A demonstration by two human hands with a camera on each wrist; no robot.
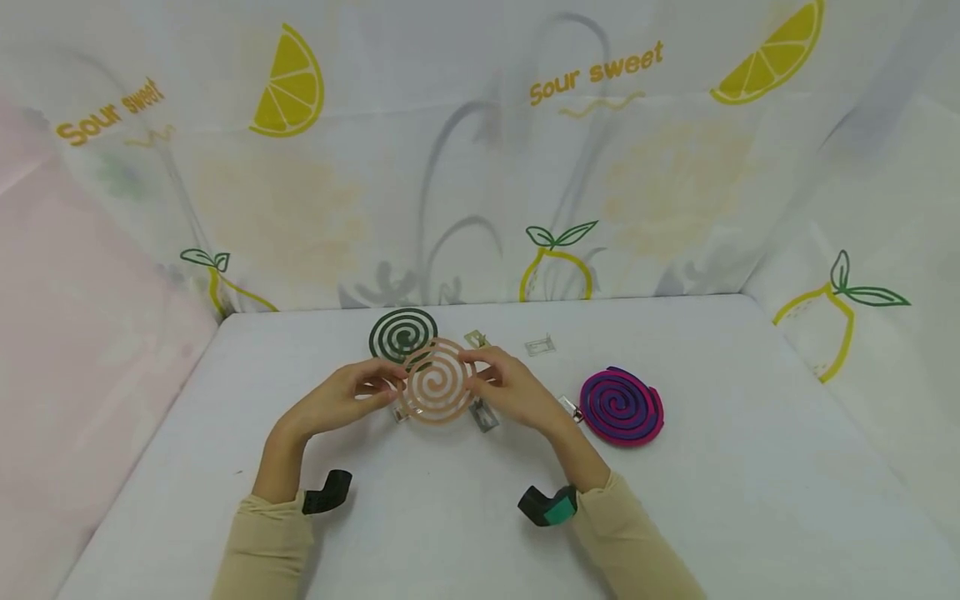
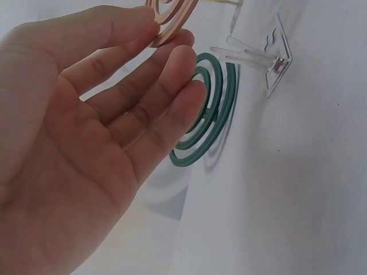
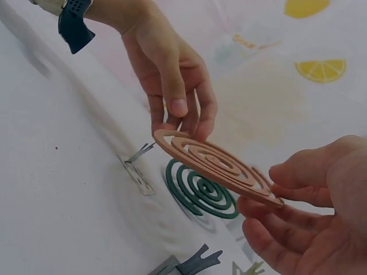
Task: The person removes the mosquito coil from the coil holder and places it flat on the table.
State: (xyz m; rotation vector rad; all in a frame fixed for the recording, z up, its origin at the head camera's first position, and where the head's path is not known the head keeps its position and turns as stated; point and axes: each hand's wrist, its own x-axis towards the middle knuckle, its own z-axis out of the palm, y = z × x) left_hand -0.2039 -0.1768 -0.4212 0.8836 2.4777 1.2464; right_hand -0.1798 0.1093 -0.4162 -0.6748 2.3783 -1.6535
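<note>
coil (image 1: 435, 383), tan, is resting between left hand (image 1: 341, 400) and right hand (image 1: 517, 392) in the head view, the left is pinching its rim in the left wrist view, the right its opposite edge in the right wrist view.

Identify each item before you by colour: tan coil (image 1: 437, 381), dark-green coil (image 1: 405, 336), spiral-striped purple-and-magenta coil (image 1: 618, 404). Your sleeves (image 1: 266, 537) are beige. The tabletop (image 1: 442, 517) is white; the white curtain (image 1: 420, 50) bears yellow lemon slices (image 1: 291, 87) and orange lettering (image 1: 596, 73).
</note>
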